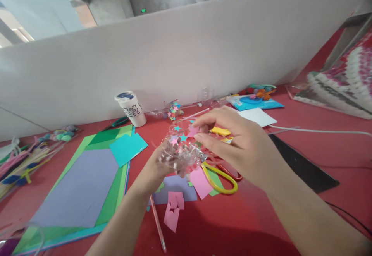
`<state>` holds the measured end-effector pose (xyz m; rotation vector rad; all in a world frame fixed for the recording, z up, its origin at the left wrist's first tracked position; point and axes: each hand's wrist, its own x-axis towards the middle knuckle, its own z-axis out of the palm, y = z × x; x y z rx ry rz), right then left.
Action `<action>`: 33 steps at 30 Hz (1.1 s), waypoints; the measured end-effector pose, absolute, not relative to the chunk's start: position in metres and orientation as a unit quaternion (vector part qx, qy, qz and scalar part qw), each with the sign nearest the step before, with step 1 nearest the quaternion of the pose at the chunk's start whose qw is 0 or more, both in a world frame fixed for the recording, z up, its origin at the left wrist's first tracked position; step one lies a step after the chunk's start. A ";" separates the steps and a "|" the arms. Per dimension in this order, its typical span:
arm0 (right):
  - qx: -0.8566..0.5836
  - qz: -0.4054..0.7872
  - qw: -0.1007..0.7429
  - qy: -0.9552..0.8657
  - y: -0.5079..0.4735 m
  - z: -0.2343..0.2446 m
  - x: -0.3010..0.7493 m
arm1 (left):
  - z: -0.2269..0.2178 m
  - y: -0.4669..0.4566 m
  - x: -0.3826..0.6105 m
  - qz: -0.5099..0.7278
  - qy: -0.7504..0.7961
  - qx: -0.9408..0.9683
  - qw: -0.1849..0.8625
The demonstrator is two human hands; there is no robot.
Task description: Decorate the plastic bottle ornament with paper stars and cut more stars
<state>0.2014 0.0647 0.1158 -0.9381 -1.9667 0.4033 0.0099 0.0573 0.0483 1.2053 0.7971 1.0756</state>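
My left hand (162, 161) holds up a clear, bumpy plastic ball (186, 156) over the middle of the table; its fingers show only partly through the clear plastic. Blue star (183, 137) and lilac-pink star (174, 141) cutouts sit on the ball's upper side. Between the thumb and forefinger of my right hand (235, 141) is a pink paper star (192, 132), at the ball's upper right. I cannot tell whether it touches the ball. Under the ball lie pink paper scraps (173, 211), one with a star-shaped cutout, and yellow-handled scissors (229, 190).
Coloured paper sheets (78, 188) lie at left, with a pencil (157, 225) in front. Behind stand a white cup (132, 109) and a star-covered ornament (174, 110). A dark phone-like slab (302, 163) lies right, under my forearm. A white partition (186, 54) closes the back.
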 end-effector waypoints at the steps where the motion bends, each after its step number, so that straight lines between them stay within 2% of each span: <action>1: -0.381 0.148 0.466 -0.785 0.064 0.117 0.203 | 0.048 0.060 0.012 0.472 0.330 0.517 0.633; 5: -0.356 0.092 0.503 -0.782 0.061 0.120 0.207 | 0.046 0.065 0.014 0.497 0.286 0.476 0.667; 12: -0.314 0.160 0.414 -0.839 0.057 0.110 0.196 | 0.041 0.068 0.010 0.518 0.309 0.415 0.681; 17: -0.361 0.125 0.424 -0.821 0.063 0.102 0.188 | 0.041 0.067 0.011 0.531 0.345 0.429 0.644; 22: -0.409 0.140 0.434 -0.791 0.070 0.088 0.180 | 0.039 0.064 0.015 0.562 0.391 0.427 0.591; 25: -0.431 0.194 0.441 -0.763 0.072 0.083 0.177 | 0.032 0.063 0.014 0.561 0.393 0.427 0.591; 30: -0.433 0.377 0.441 -0.690 0.079 0.081 0.175 | 0.026 0.062 0.014 0.579 0.373 0.425 0.587; 33: -0.445 0.419 0.440 -0.658 0.082 0.079 0.173 | 0.033 0.061 0.015 0.591 0.406 0.416 0.559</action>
